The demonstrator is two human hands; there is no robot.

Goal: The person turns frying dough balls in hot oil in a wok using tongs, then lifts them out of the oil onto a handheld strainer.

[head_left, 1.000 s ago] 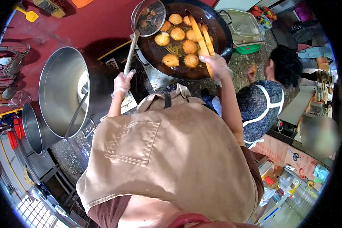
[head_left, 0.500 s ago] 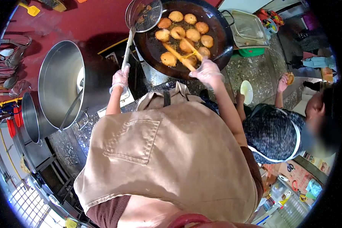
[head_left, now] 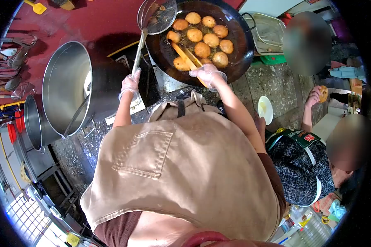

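Note:
My gloved left hand [head_left: 130, 85] is wrapped round the long handle of a mesh skimmer [head_left: 157, 17], whose round basket overlaps the left rim of a dark wok [head_left: 244, 49]. In my gloved right hand [head_left: 209, 76] is a pair of wooden tongs [head_left: 181, 52], reaching over the wok. Their tips are at a browned fried ball [head_left: 174, 37] on the left side of the oil; whether they grip it I cannot tell. Several more golden fried balls [head_left: 211, 40] float around it. The tongs and my hand partly cover the balls nearest me.
Left of the wok stands a tall steel pot [head_left: 66, 90] with a ladle [head_left: 76, 117] leaning in it. A wire rack tray [head_left: 270, 31] sits right of the wok. At right, a person [head_left: 301, 164] holds a white bowl [head_left: 265, 110] and a fried piece [head_left: 323, 94].
My right hand has shifted left, carrying the tong tips from the middle balls to the left one. The skimmer stays nearly still. The person at right has moved, and another head has come into view.

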